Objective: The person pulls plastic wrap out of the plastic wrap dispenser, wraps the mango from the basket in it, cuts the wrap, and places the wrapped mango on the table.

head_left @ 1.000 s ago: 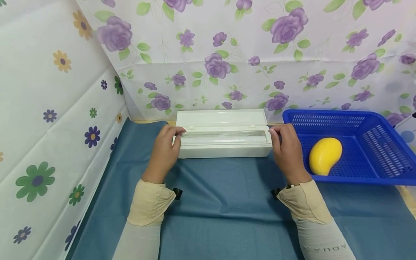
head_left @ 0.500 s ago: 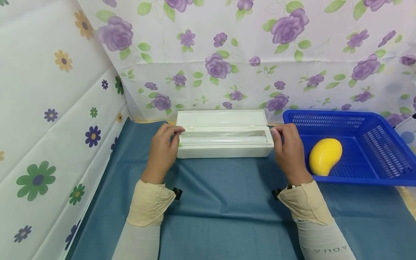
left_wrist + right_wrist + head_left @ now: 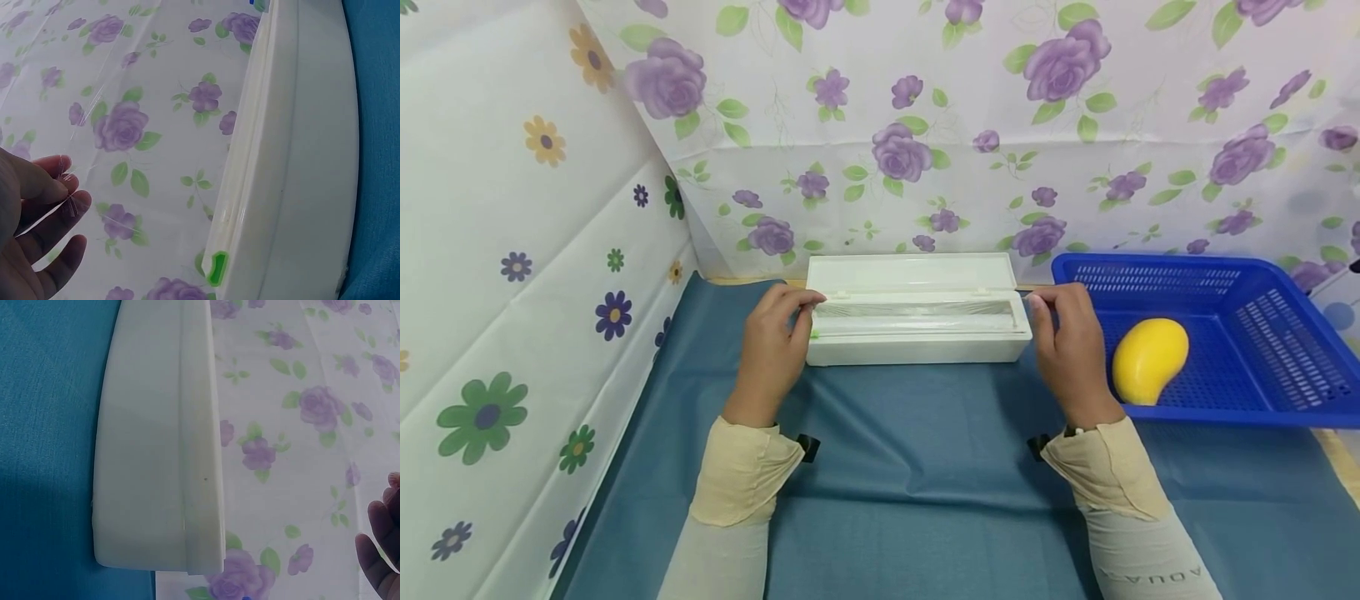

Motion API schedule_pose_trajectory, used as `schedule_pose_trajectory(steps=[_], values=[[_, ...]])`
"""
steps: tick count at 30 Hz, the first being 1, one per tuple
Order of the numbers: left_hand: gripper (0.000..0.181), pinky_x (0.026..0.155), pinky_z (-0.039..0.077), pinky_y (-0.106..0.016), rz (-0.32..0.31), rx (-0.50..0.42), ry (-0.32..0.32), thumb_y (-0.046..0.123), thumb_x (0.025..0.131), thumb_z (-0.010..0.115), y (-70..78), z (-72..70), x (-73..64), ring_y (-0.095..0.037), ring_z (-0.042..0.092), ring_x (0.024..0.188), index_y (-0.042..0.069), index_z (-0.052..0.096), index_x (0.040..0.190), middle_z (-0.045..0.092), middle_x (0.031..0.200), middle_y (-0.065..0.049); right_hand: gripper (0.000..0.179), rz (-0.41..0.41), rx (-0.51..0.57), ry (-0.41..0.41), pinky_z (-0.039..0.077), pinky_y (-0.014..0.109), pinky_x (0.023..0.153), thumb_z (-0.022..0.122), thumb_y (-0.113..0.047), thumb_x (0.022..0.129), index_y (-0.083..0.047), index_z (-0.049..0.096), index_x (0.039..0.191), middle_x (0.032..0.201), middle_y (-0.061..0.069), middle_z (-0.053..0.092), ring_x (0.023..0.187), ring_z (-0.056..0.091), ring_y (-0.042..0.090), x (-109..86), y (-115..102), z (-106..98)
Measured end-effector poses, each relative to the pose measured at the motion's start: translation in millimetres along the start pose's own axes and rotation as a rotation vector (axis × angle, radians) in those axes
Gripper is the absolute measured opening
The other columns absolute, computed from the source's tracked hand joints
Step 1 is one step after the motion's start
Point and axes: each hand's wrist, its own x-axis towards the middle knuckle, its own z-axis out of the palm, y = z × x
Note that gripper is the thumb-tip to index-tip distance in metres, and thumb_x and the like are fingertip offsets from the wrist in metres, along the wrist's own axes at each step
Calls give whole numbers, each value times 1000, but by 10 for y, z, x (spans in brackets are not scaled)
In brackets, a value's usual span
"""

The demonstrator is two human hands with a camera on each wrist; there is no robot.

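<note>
A white cling film dispenser box (image 3: 917, 350) lies on the blue cloth with its lid (image 3: 910, 272) tipped back. Inside shows the roll of film (image 3: 913, 324), and a clear sheet of cling film (image 3: 913, 309) stretches above it. My left hand (image 3: 773, 354) pinches the film at the box's left end; in the left wrist view the gathered film shows between thumb and fingers. At the right end my right hand (image 3: 1070, 354) pinches the film's other corner, thumb against forefinger. The right wrist view catches only some of its fingertips (image 3: 375, 565). A green cutter slider (image 3: 217, 269) sits on the box's left end.
A blue plastic basket (image 3: 1225, 414) stands to the right, close beside the right hand, with a yellow mango (image 3: 1150, 361) in it. Flowered sheets (image 3: 850, 125) hang behind and on the left. Wrinkled blue cloth (image 3: 917, 483) covers the table in front.
My hands have drawn slightly apart, the left one leftward and the right one rightward. The green slider at the box's left end has come into sight. Box and mango stay put.
</note>
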Motion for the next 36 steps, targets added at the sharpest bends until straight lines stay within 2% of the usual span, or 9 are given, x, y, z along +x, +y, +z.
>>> schedule_pose_trajectory(steps=[12,19,26,31,36], values=[[19,72,47,-37,24,-23,37,3,102,57,54,-40,11,-26,63,89,5,75,107,65,107,-13,18,-2,24,19,39,33,79,54,-10,105,6,61,105,96,21,55,88,50,30,26,-56,-48],[21,75,49,-38,29,-23,66,2,102,55,81,-44,7,-26,63,90,5,75,107,66,109,-13,18,-6,27,34,42,35,80,55,-10,104,7,62,105,97,21,56,90,51,30,27,-77,-64],[21,72,46,-37,69,-9,99,4,103,54,96,-47,9,-26,63,89,5,76,105,67,108,-13,18,18,23,32,41,27,85,54,-10,104,6,62,107,99,20,57,92,53,30,29,-96,-97],[22,77,47,-40,76,-8,118,2,102,54,109,-52,9,-28,63,94,4,76,105,68,107,-13,18,24,24,33,41,27,87,54,-10,105,6,62,106,100,20,57,94,53,31,39,-130,-120],[22,76,48,-41,80,-19,134,3,102,54,130,-60,6,-26,62,91,4,75,104,67,106,-13,17,18,36,42,41,26,87,54,-10,104,5,62,106,100,20,57,95,53,31,47,-144,-133]])
